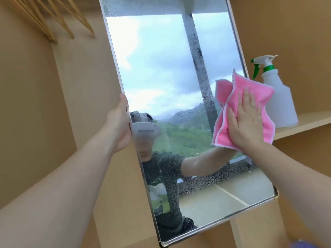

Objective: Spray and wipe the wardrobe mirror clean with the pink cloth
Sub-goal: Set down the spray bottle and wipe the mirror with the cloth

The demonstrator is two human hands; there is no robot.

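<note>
The tall wardrobe mirror (166, 72) fills the middle of the head view, tilted, with spray droplets on its lower part and along the reflected window post. My left hand (120, 124) grips the mirror's left edge, thumb on the frame. My right hand (246, 120) lies flat with straight fingers on the pink cloth (231, 97), pressing it against the glass near the right edge. A white spray bottle (278, 102) with a green trigger stands on the shelf just right of the mirror.
A wooden shelf (304, 123) carries the bottle at the right. Wooden hangers (52, 20) hang at the top left. Tan wardrobe panels (32, 104) surround the mirror on both sides. The glass reflects a person and a window view.
</note>
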